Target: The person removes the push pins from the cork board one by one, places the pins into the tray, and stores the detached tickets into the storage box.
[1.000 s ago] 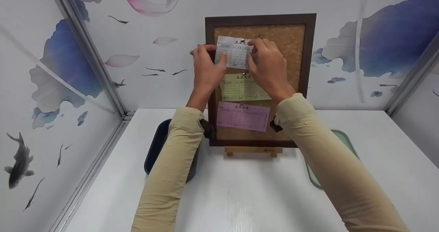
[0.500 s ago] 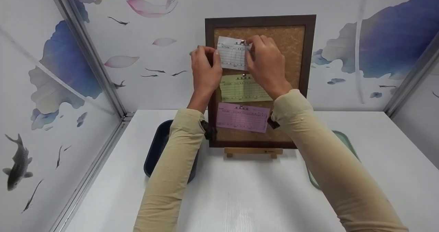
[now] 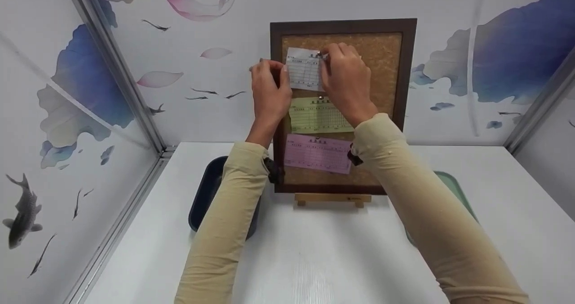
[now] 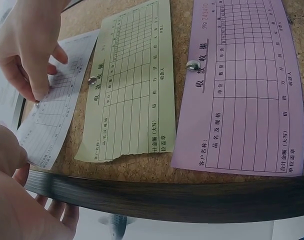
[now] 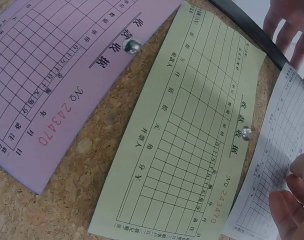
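Note:
A framed cork board [image 3: 382, 93] holds white, green and pink receipt slips. My left hand [image 3: 271, 88] grips the board's left edge, its thumb by the white slip [image 3: 303, 70] and its other fingers round behind the frame in the left wrist view. A silver thumbtack [image 3: 319, 54] sits at the white slip's top. My right hand [image 3: 348, 81] covers the slip's right part, fingertips beside the tack; in the left wrist view a fingertip is right at it, with the thumb apart. Below hang the green slip [image 5: 177, 130] and the pink slip [image 4: 242, 100], each under a tack.
The board leans on a small wooden easel [image 3: 332, 198] on a white table [image 3: 305, 268]. A dark blue tray [image 3: 204, 196] lies left, partly under my left forearm. A green tray [image 3: 456, 191] shows behind my right forearm. Patterned walls stand around.
My left thumb has drawn back from the white slip's face to its left edge. My right hand has shifted slightly left and up, its fingertips closer to the thumbtack.

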`<action>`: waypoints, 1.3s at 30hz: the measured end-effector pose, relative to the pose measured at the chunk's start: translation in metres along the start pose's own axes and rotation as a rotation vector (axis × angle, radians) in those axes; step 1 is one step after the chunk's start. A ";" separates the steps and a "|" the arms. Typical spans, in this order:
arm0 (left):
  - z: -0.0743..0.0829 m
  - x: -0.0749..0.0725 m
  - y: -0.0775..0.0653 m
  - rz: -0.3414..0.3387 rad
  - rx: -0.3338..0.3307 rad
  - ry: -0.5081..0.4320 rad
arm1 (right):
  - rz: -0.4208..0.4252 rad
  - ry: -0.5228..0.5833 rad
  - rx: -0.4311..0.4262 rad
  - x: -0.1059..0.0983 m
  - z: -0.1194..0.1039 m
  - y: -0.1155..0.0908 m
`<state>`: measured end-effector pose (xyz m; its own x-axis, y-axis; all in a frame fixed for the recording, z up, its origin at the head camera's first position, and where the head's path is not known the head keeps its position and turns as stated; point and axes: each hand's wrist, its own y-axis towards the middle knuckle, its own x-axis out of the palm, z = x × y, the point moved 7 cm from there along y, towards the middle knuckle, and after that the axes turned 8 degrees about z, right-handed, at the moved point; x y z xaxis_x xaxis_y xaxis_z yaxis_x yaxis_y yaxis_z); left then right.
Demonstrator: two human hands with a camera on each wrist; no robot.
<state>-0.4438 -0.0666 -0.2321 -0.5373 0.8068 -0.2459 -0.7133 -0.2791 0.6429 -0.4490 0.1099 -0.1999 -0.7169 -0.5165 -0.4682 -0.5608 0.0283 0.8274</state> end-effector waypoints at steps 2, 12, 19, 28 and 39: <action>-0.001 0.000 0.000 0.004 0.001 0.001 | 0.013 0.005 0.001 0.002 -0.001 0.000; -0.004 0.002 -0.002 0.005 -0.011 0.006 | 0.069 -0.031 0.017 0.003 -0.001 0.002; -0.003 0.003 -0.002 0.004 -0.013 0.000 | 0.071 -0.053 0.020 0.002 -0.001 0.005; -0.002 0.002 -0.002 0.011 0.003 0.002 | 0.088 -0.059 0.003 0.000 -0.002 0.005; -0.005 0.002 -0.004 -0.006 0.003 -0.001 | 0.090 -0.060 -0.025 -0.002 -0.002 0.005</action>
<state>-0.4447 -0.0661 -0.2382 -0.5327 0.8088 -0.2493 -0.7149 -0.2724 0.6439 -0.4496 0.1092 -0.1947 -0.7878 -0.4609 -0.4085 -0.4829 0.0506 0.8742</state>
